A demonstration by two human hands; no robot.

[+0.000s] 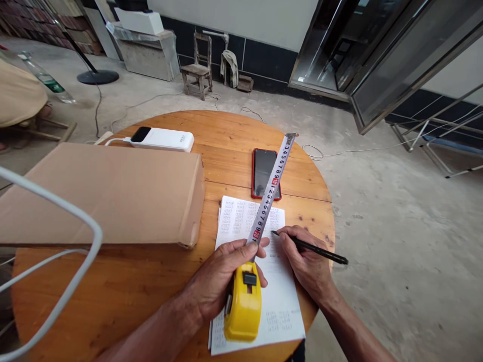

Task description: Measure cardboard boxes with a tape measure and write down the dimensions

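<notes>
My left hand (222, 274) is closed around a yellow tape measure (244, 306), the thumb pressing on the drawn-out blade (268, 196). The blade slants up and right over the table, its metal hook at the far end. My right hand (307, 261) grips a black pen (320, 249), its tip at the sheet of paper (281, 286). Columns of handwritten figures cover the top of the sheet, with more near its bottom. Part of the paper is hidden beneath the tape measure and both hands. Beyond the paper lies a phone (263, 171) in a red case, partly crossed by the blade.
A closed cardboard box (101, 191) takes up the left of the round wooden table (226, 136). Behind it lies a white power bank (164, 139) with a cable. A thick white curved tube (88, 221) crosses the near left. A small wooden chair (198, 68) stands by the wall.
</notes>
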